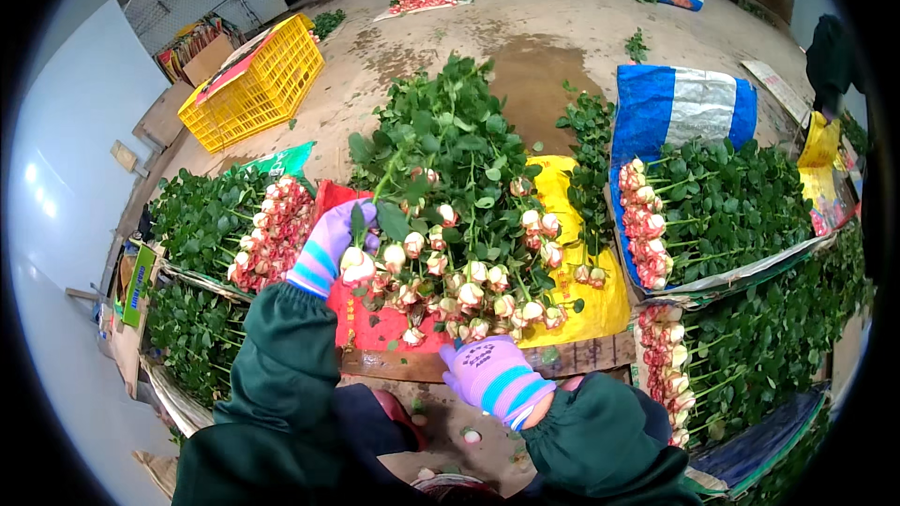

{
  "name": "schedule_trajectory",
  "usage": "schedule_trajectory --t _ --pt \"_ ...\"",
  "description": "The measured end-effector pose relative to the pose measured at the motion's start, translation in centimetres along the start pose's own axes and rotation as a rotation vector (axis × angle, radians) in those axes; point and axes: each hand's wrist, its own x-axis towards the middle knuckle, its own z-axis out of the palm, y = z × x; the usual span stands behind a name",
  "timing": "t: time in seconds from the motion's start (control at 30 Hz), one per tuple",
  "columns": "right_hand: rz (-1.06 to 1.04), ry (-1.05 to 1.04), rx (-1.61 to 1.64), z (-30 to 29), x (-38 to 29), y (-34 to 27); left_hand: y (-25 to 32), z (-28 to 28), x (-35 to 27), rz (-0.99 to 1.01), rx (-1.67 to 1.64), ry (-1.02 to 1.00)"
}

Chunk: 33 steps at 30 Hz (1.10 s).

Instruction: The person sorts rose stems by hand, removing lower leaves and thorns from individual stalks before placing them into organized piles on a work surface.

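Note:
My left hand, in a purple knitted glove with a blue-striped cuff, grips a leafy rose stem. A white-pink rose bloom hangs just below that hand. My right hand, gloved alike, is at the front wooden edge of the work surface, close to the nearest blooms; its fingertips are partly hidden, so I cannot tell whether they hold anything. Between and beyond my hands lies a loose heap of roses, blooms towards me, on a red sack and a yellow sack.
Roses with aligned heads lie at the left. Similar rows rest on a blue-white sack at the right, with more below. A yellow plastic crate stands on the floor beyond. A person's dark sleeve shows far right.

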Motion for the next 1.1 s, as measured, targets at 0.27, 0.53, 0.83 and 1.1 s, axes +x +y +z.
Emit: schedule_trajectory --t 0.27,0.53,0.83,1.1 --pt "-0.018 0.062 0.012 -1.3 -1.1 -0.8 3.8 3.2 -4.9 0.152 -0.203 0.067" --pt "-0.027 0.440 0.405 -1.2 1.9 -0.4 2.7 3.4 -11.7 0.185 0.040 0.100" --pt "0.232 0.604 1.362 -5.6 3.2 -1.6 -3.3 7.9 -15.2 -0.008 0.045 -0.112" --pt "-0.020 0.641 1.768 -7.4 2.1 0.3 -5.1 5.4 -13.7 0.270 -0.014 0.114"
